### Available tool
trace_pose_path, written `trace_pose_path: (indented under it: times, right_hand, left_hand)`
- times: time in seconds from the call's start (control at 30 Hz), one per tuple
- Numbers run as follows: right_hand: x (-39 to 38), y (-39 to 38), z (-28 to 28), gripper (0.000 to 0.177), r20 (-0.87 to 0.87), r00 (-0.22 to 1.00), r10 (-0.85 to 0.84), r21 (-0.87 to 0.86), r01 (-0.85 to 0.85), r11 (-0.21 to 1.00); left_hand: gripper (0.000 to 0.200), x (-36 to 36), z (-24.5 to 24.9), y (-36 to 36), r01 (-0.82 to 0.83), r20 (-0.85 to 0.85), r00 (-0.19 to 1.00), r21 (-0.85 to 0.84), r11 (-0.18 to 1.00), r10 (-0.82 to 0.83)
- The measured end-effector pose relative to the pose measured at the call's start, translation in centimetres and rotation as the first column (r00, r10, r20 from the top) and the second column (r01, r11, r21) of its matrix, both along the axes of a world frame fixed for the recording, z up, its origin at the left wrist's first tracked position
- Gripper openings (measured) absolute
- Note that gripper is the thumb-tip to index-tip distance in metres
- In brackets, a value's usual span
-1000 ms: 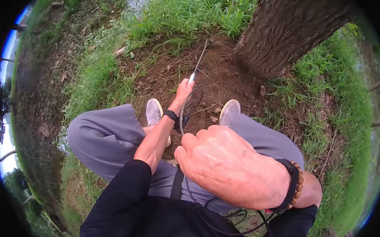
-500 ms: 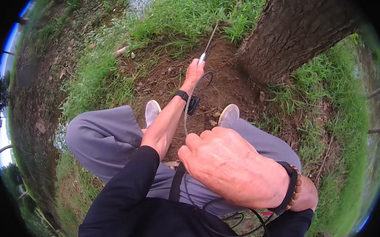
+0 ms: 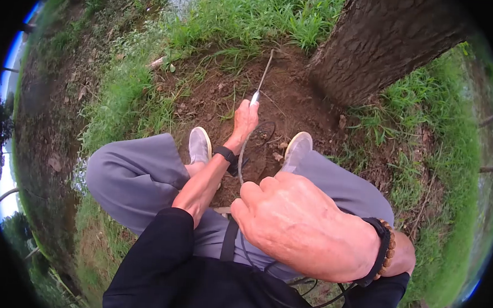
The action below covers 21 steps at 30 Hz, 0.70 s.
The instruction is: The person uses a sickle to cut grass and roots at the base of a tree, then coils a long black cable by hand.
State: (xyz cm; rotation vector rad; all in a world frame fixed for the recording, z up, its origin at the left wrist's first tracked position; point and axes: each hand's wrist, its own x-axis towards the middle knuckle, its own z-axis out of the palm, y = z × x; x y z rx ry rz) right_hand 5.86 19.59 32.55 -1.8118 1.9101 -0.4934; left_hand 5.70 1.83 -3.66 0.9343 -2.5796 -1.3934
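Note:
My left hand [image 3: 245, 122] is wrapped round the pale, shiny handle of a slim long-rodded hand tool [image 3: 265, 71]. The thin rod points away from me, its far end low over the bare soil [image 3: 286, 92]. Close to the camera, my right hand [image 3: 302, 215] is a closed fist, knuckles up, round a grey cord [image 3: 241, 164]. From the fist the cord runs up beside my left wrist and bends into a loop over the dirt. A dark wristband [image 3: 226, 153] sits on my left wrist; a black strap and a beaded bracelet [image 3: 387, 249] are on my right.
A thick tree trunk [image 3: 375, 46] rises at the upper right. Grass [image 3: 253, 18] borders the dug soil. My shoes [image 3: 299, 148] stand either side of the cord, knees bent outward. Black cable [image 3: 305, 307] loops across my lap. A pale stick [image 3: 156, 63] lies at the left.
My left hand has drawn back toward me, bringing the tool with it; its far end has moved from the grass edge onto the soil. The right fist has shifted slightly down.

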Motion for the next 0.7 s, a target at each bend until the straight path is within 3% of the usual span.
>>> trace_pose_path:
  times: [0.1, 0.2, 0.23, 0.3, 0.4, 0.47, 0.57, 0.7]
  right_hand:
    - [-0.2, -0.1, -0.1, 0.015, 0.000, 1.000, 0.022, 0.057, -0.022, 0.998]
    - [-0.2, -0.2, -0.4, 0.016, -0.017, 1.000, -0.021, 0.028, 0.021, 0.999]
    - [-0.2, -0.2, -0.4, 0.016, -0.025, 1.000, -0.015, 0.029, 0.016, 0.999]
    - [-0.3, -0.2, -0.5, 0.015, -0.038, 0.999, -0.011, 0.029, 0.012, 0.999]
    - [-0.3, -0.1, -0.6, 0.015, -0.019, 1.000, -0.003, 0.021, 0.004, 1.000]
    - [-0.1, -0.1, -0.2, 0.014, -0.018, 1.000, 0.009, 0.018, -0.009, 1.000]
    - [-0.1, -0.2, -0.2, 0.014, -0.013, 1.000, 0.022, 0.000, -0.022, 1.000]
    - [0.1, -0.1, -0.3, 0.014, -0.071, 0.997, 0.023, -0.035, -0.026, 0.999]
  left_hand:
    - [0.032, -4.8, 0.6, -0.3, 0.001, -0.180, 0.984, -0.032, 1.000, -0.006]
    - [0.033, -7.7, 0.6, -1.2, 0.023, -0.170, 0.985, 0.016, 1.000, -0.020]
    - [0.034, -7.7, -0.6, -2.0, 0.054, -0.089, 0.994, -0.020, 0.998, -0.056]
    - [0.037, -6.3, -4.2, -3.3, 0.092, 0.068, 0.994, -0.071, 0.993, -0.087]
    - [0.036, -0.6, -3.4, -2.6, 0.111, 0.118, 0.988, -0.123, 0.986, -0.096]
    - [0.035, 3.4, -3.0, -1.7, 0.072, 0.152, 0.986, -0.073, 0.995, -0.060]
    - [0.032, 5.9, -3.6, -1.3, 0.053, 0.119, 0.992, -0.034, 0.998, -0.048]
    - [0.029, 2.4, -1.2, 0.0, 0.029, -0.034, 0.999, -0.064, 0.998, -0.031]
